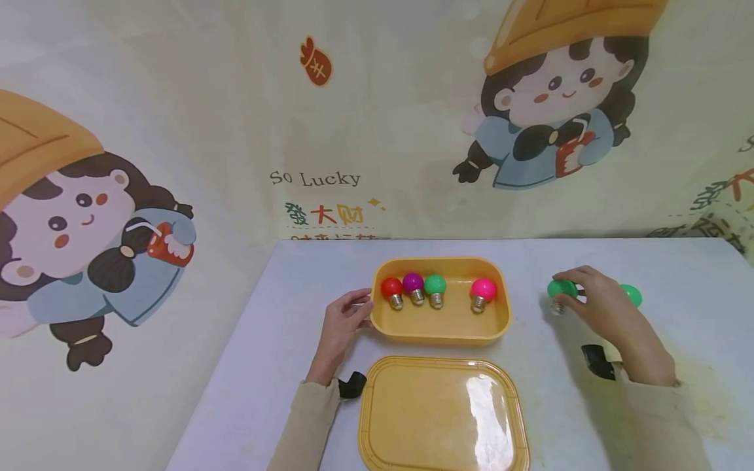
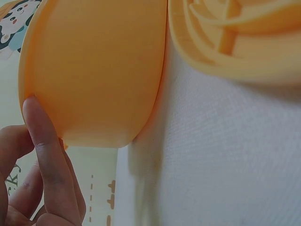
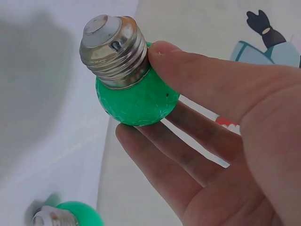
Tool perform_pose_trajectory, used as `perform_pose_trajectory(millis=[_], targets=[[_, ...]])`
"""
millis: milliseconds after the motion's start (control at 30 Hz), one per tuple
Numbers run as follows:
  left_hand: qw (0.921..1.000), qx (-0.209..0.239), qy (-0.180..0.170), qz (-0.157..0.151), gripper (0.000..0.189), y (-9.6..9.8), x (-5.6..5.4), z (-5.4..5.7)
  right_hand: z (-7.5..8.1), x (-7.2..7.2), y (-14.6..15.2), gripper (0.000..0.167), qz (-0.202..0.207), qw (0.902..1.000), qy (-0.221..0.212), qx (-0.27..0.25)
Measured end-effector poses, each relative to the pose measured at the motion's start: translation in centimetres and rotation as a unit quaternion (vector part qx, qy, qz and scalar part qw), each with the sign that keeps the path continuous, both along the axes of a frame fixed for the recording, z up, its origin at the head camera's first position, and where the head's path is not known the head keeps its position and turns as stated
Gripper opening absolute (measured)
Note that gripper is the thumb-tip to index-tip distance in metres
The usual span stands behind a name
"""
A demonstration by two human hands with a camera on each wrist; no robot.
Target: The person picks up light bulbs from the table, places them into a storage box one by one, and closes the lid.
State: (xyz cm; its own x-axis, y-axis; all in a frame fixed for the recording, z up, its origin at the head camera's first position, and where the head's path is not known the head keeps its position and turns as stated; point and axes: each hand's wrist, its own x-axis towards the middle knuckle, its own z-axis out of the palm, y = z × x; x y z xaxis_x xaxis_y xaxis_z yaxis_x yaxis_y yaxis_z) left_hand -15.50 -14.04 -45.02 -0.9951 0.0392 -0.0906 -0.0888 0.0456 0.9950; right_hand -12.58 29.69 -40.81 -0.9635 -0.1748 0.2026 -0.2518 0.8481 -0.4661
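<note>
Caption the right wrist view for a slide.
A right hand holds a green bulb in its fingers while another green bulb lies on the white table.

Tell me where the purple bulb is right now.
In the head view, the purple bulb lies in the left half of the yellow container, between the red bulb on its left and a green bulb on its right.
</note>
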Motion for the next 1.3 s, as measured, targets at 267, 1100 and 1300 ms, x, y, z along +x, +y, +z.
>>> perform_pose_trajectory(millis=[267,1100,1300], targets=[[0.9999,-0.006,-0.005,-0.008,0.035,0.0,0.3,0.0,0.4,0.2,-1.2,0.040,0.008,0.9998,0.019,-0.008],[0.9996,-0.011,-0.018,-0.017,0.035,0.2,0.6,2.2,2.7,-0.6,-4.6,0.040,0.038,0.9981,0.018,-0.046],[0.9996,-0.008,-0.016,-0.023,0.036,0.4,1.1,3.2,3.1,-0.8,-5.3,0.040,0.039,0.9982,0.006,-0.046]])
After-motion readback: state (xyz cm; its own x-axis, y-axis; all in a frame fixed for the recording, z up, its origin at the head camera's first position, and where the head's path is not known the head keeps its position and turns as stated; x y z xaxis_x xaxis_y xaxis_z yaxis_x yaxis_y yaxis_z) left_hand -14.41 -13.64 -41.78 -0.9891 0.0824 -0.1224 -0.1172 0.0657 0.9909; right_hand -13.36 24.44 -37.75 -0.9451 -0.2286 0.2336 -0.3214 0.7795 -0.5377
